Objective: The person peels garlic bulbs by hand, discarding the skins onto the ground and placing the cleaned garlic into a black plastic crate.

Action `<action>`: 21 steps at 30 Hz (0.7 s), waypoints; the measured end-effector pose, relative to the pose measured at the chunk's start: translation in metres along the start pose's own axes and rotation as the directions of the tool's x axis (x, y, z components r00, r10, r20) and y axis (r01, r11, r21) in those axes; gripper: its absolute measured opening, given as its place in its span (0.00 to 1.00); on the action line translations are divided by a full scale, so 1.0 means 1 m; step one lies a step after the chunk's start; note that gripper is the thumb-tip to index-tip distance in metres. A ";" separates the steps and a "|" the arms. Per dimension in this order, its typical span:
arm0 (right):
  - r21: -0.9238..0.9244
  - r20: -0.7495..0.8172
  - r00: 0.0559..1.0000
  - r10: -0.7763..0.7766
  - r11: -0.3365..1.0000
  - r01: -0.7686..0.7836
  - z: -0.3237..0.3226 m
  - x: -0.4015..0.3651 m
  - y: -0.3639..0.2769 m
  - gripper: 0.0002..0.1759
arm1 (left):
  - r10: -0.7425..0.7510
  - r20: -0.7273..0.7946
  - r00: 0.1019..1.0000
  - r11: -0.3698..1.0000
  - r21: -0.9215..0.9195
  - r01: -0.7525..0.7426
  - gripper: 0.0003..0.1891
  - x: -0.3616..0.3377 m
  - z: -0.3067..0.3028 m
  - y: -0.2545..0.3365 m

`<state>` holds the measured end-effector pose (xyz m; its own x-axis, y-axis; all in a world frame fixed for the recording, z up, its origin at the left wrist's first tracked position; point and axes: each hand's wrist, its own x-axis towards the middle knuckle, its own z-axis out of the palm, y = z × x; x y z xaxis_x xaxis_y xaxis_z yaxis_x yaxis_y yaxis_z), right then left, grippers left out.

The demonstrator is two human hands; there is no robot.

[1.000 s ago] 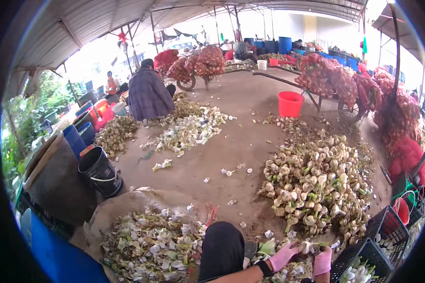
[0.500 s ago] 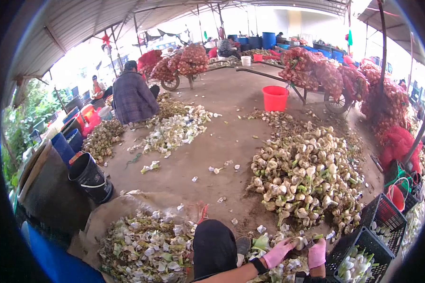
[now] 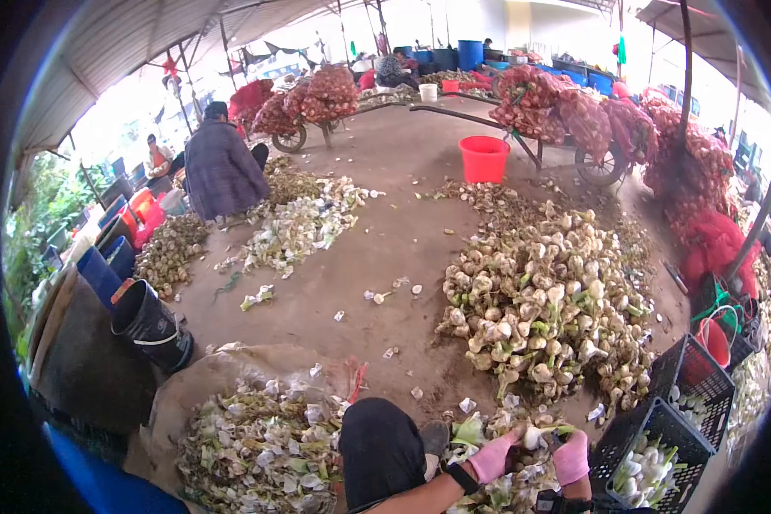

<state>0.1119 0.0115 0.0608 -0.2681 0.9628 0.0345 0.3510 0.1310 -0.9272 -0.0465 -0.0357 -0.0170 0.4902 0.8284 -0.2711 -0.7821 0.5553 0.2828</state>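
Observation:
My left hand, in a pink glove, is closed with its fingertips at a whitish garlic bulb. The bulb's green stem points right, towards my right hand. That hand, also pink-gloved, is closed round a small dark thing at its fingertips; I cannot tell what it is. Loose peelings and leaves lie under and beside both hands. Just beyond them rises a large heap of garlic bulbs. To the right, a black crate holds cleaned white garlic with green stems.
A second black crate adjoins the first. My bent knee is beside a sheet heaped with peelings. A black bucket stands left, a red bucket ahead. Another person sits by a garlic pile; loaded barrows stand beyond.
The view has shifted slightly, so the surroundings sit a little further left and higher. The garlic bulb has turned, with its white side and green stem now showing between my hands.

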 end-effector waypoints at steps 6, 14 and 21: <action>0.341 0.008 0.967 0.255 0.908 -0.242 -0.005 -0.008 0.030 0.12 | 0.473 -0.062 0.879 0.767 0.520 -0.377 0.25 -0.011 0.026 -0.012; -0.083 -0.092 0.995 0.024 0.996 -0.031 0.001 -0.012 0.004 0.15 | 0.465 -0.066 0.883 0.688 0.655 -0.313 0.25 -0.021 0.051 0.007; -0.194 -0.090 0.996 0.029 0.980 -0.046 0.002 -0.013 0.010 0.16 | 0.571 -0.103 0.815 0.616 0.710 -0.342 0.26 -0.017 0.059 0.008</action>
<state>0.1170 -0.0006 0.0502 -0.1760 0.9835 0.0410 0.5300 0.1298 -0.8380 -0.0386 -0.0414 0.0438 -0.0869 0.9842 -0.1540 -0.3762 0.1107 0.9199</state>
